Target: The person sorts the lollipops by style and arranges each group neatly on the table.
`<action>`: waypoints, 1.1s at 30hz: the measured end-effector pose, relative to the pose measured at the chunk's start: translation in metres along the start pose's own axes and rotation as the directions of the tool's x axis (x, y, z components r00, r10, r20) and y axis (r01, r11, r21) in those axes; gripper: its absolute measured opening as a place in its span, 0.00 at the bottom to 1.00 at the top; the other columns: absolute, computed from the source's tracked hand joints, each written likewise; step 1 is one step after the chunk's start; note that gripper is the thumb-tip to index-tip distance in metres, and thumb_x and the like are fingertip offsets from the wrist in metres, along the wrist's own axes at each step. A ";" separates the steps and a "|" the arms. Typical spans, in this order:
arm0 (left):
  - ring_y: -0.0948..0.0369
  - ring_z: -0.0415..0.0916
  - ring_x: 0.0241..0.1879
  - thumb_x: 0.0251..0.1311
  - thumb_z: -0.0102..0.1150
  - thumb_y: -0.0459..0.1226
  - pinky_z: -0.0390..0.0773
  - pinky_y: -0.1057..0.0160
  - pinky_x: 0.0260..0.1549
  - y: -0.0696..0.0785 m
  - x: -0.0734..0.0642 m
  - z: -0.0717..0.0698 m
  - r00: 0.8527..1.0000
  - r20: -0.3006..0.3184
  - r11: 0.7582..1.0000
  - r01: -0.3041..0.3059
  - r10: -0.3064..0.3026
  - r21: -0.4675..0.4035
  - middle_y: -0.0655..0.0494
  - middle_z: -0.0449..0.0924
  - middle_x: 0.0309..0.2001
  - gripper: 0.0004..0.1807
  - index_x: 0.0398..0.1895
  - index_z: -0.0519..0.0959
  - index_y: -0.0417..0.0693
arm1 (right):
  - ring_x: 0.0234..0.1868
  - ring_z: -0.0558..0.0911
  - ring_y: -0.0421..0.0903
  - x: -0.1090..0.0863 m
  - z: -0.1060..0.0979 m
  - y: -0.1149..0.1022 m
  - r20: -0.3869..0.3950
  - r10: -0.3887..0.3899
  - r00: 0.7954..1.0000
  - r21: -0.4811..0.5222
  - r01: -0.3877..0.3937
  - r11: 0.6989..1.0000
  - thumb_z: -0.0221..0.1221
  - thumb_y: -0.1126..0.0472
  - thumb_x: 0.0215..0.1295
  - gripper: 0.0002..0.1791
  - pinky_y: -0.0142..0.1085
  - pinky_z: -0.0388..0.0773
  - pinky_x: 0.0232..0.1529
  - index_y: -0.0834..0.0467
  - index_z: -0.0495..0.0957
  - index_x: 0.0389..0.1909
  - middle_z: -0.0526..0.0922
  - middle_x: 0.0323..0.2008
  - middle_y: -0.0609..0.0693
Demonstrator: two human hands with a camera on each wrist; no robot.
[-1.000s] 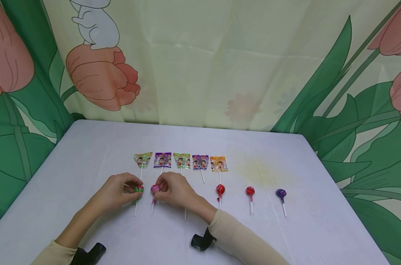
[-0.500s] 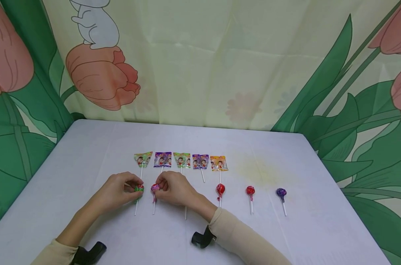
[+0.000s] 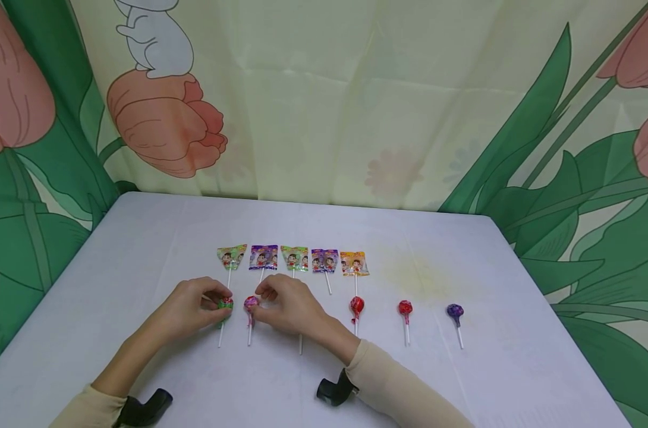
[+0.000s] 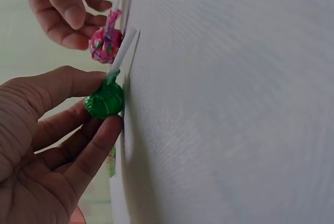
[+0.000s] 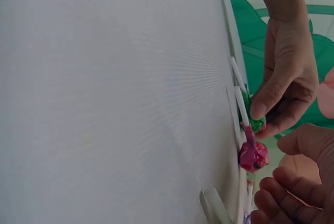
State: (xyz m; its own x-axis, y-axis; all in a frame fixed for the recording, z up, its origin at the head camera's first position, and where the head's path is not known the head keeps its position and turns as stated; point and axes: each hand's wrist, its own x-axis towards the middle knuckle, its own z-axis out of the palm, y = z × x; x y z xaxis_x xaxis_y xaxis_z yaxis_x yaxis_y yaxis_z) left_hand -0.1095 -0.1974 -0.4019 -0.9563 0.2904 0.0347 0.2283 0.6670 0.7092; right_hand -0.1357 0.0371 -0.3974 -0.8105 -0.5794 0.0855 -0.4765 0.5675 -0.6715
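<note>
My left hand pinches the head of a green-wrapped lollipop between thumb and fingers, its white stick pointing toward me. Just to its right lies a pink-wrapped lollipop, also stick toward me. My right hand is beside the pink one, thumb and fingers spread apart around its head without gripping it. Under the right hand a white stick sticks out; its top is hidden. Farther right lie a red lollipop, a second red lollipop and a purple lollipop.
Behind the hands, several lollipops in flat printed wrappers form a row, from a green one to an orange one. A white cloth covers the table. A flowered curtain hangs behind it.
The right hand's fingers have loosened from the pink lollipop and the hand has shifted slightly right. Before that, the pink lollipop's stick swung a little to the right. The left hand stays put.
</note>
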 end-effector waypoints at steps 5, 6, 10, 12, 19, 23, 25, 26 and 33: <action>0.60 0.79 0.36 0.52 0.78 0.32 0.85 0.59 0.39 0.001 0.001 0.000 0.999 0.012 0.999 0.031 -0.031 0.014 0.55 0.84 0.38 0.15 0.43 0.85 0.39 | 0.45 0.81 0.42 -0.010 -0.006 0.002 -0.014 -0.019 1.000 0.010 0.019 1.000 0.68 0.56 0.63 0.13 0.30 0.77 0.49 0.57 0.84 0.46 0.85 0.43 0.49; 0.60 0.79 0.37 0.52 0.78 0.32 0.85 0.59 0.39 0.001 0.001 0.000 0.999 0.014 0.999 0.034 -0.035 0.014 0.55 0.84 0.39 0.16 0.43 0.85 0.39 | 0.46 0.82 0.43 -0.012 -0.007 0.002 -0.019 -0.020 1.000 0.016 0.020 1.000 0.67 0.56 0.64 0.13 0.31 0.78 0.49 0.57 0.84 0.47 0.85 0.44 0.49; 0.60 0.80 0.37 0.52 0.78 0.32 0.85 0.60 0.39 0.001 0.001 0.000 0.999 0.017 0.999 0.044 -0.044 0.005 0.55 0.84 0.39 0.16 0.43 0.85 0.40 | 0.48 0.82 0.46 -0.018 -0.012 0.006 -0.051 -0.035 0.998 0.050 0.038 0.998 0.67 0.58 0.65 0.14 0.35 0.79 0.51 0.59 0.84 0.48 0.86 0.45 0.50; 0.60 0.80 0.37 0.52 0.78 0.32 0.85 0.60 0.39 0.001 0.001 0.000 0.999 0.016 0.999 0.047 -0.047 0.001 0.56 0.84 0.38 0.15 0.43 0.86 0.40 | 0.48 0.82 0.48 -0.021 -0.014 0.007 -0.060 -0.041 0.997 0.062 0.045 0.997 0.68 0.59 0.65 0.14 0.37 0.80 0.51 0.60 0.83 0.48 0.86 0.45 0.51; 0.60 0.80 0.37 0.52 0.77 0.31 0.85 0.62 0.38 0.001 0.001 0.000 0.999 0.018 0.999 0.050 -0.049 -0.002 0.56 0.84 0.37 0.14 0.42 0.85 0.40 | 0.48 0.83 0.49 -0.030 -0.020 0.013 -0.080 -0.041 0.996 0.074 0.047 0.996 0.68 0.60 0.64 0.14 0.40 0.82 0.50 0.61 0.83 0.48 0.86 0.45 0.52; 0.60 0.80 0.36 0.52 0.76 0.30 0.85 0.62 0.38 0.001 0.001 0.000 0.999 0.019 0.999 0.044 -0.043 -0.007 0.56 0.83 0.37 0.14 0.41 0.85 0.39 | 0.48 0.83 0.50 -0.034 -0.024 0.016 -0.079 -0.034 0.996 0.076 0.040 0.996 0.68 0.60 0.64 0.14 0.41 0.82 0.51 0.61 0.83 0.48 0.86 0.45 0.52; 0.60 0.80 0.37 0.52 0.76 0.30 0.85 0.62 0.38 0.001 0.001 0.000 0.999 0.019 0.999 0.041 -0.041 -0.010 0.56 0.83 0.37 0.14 0.41 0.85 0.39 | 0.49 0.84 0.49 -0.036 -0.026 0.016 -0.078 -0.022 0.997 0.076 0.028 0.997 0.68 0.60 0.64 0.14 0.42 0.82 0.51 0.61 0.83 0.48 0.86 0.46 0.52; 0.60 0.80 0.37 0.52 0.76 0.30 0.85 0.62 0.38 0.001 0.001 0.000 0.999 0.019 0.999 0.041 -0.041 -0.011 0.56 0.83 0.37 0.14 0.41 0.85 0.39 | 0.49 0.84 0.49 -0.037 -0.027 0.016 -0.080 -0.016 0.997 0.077 0.022 0.997 0.68 0.60 0.64 0.14 0.43 0.82 0.51 0.61 0.83 0.48 0.87 0.46 0.52; 0.59 0.80 0.37 0.52 0.77 0.30 0.85 0.63 0.38 0.001 0.001 0.000 0.998 0.021 0.998 0.053 -0.053 -0.013 0.56 0.83 0.37 0.14 0.42 0.85 0.38 | 0.49 0.83 0.48 -0.045 -0.035 0.018 -0.088 0.022 0.996 0.081 -0.015 0.997 0.68 0.60 0.64 0.14 0.43 0.81 0.51 0.60 0.83 0.48 0.86 0.46 0.52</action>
State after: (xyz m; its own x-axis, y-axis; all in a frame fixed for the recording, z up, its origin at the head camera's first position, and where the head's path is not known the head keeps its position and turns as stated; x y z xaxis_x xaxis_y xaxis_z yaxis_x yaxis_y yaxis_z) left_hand -0.1104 -0.1965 -0.4010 -0.9630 0.2688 -0.0176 0.1746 0.6727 0.7190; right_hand -0.1198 0.0940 -0.3880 -0.8475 -0.5132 0.1354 -0.4355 0.5267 -0.7300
